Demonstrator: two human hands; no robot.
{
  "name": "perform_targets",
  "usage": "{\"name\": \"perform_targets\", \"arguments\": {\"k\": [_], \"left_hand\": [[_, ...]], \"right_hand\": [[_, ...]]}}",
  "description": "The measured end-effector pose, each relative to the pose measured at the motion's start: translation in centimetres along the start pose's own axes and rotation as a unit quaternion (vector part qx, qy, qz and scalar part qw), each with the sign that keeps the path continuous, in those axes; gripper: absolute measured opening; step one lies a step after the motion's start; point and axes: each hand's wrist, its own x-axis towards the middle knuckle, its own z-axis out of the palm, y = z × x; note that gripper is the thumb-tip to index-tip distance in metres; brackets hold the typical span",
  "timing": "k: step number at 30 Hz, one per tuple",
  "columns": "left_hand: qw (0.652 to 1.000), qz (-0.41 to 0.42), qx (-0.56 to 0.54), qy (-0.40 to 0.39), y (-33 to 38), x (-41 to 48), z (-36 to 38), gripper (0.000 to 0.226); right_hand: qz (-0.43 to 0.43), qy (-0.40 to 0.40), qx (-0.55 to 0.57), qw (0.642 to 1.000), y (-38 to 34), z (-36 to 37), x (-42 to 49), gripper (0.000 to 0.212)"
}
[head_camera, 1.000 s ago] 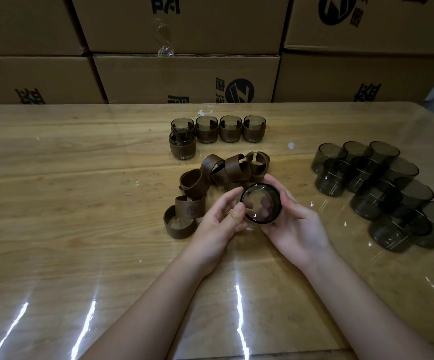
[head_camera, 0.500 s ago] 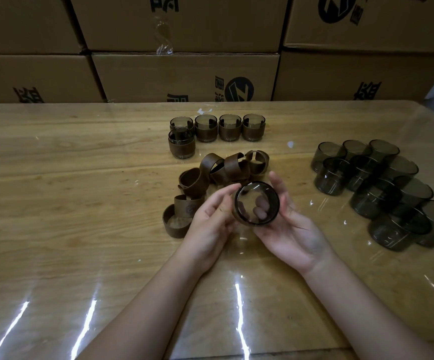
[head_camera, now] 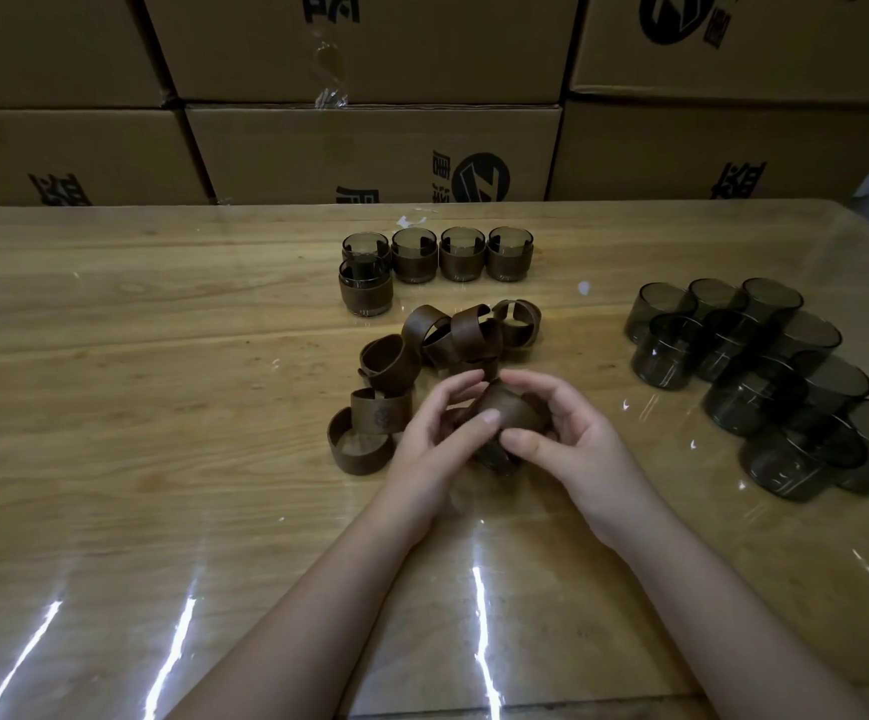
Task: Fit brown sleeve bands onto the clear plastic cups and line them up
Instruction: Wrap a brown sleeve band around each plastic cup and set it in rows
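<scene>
Fingers of the left hand [head_camera: 437, 444] and right hand [head_camera: 572, 439] curl round one cup [head_camera: 494, 457] sitting inside a brown band [head_camera: 512, 410] — held low over the table [head_camera: 110, 407], just in front of the loose bands [head_camera: 453, 335] — while five banded cups [head_camera: 463, 254] stand behind and bare cups [head_camera: 765, 366] cluster at right.

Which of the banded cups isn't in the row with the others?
The banded cup at the front left. It stands alone, closer to the camera, just in front of the left end of the row of four.
</scene>
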Motion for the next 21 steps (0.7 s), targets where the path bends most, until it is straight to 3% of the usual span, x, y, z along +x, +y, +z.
{"name": "perform_targets", "arguments": {"k": [2, 6, 10, 13, 17, 19, 21], "left_hand": [[1.000, 0.002, 0.012, -0.004, 0.1, 0.1, -0.1, 0.063], [0.999, -0.030, -0.043, 0.015, 0.2, 0.4, -0.3, 0.050], [0.970, -0.091, -0.225, 0.019, 0.5, 0.7, -0.7, 0.052], [0.942, -0.115, -0.316, 0.008, 0.5, 0.7, -1.1, 0.056], [0.942, -0.136, -0.306, -0.017, 0.2, 0.9, -1.3, 0.053], [0.950, -0.139, -0.278, -0.024, 0.0, 1.0, -1.2, 0.048], [0.959, -0.136, -0.249, -0.019, -0.1, 0.9, -0.8, 0.044]], "right_hand": [[-0.019, 0.002, -0.032, 0.999, 0.3, 0.2, -0.1, 0.050], [-0.055, 0.010, -0.022, 0.998, 0.4, 0.7, -0.2, 0.041], [-0.092, 0.054, -0.040, 0.994, 0.2, 0.3, 0.0, 0.045], [-0.055, 0.012, -0.097, 0.994, 0.7, 0.2, 0.2, 0.046], [-0.051, -0.009, -0.110, 0.993, 1.7, 0.8, 0.3, 0.028], [-0.032, 0.007, -0.049, 0.998, 1.5, 0.7, 0.3, 0.014], [-0.020, 0.025, -0.003, 0.999, 1.2, 0.4, 0.4, 0.014]]}}
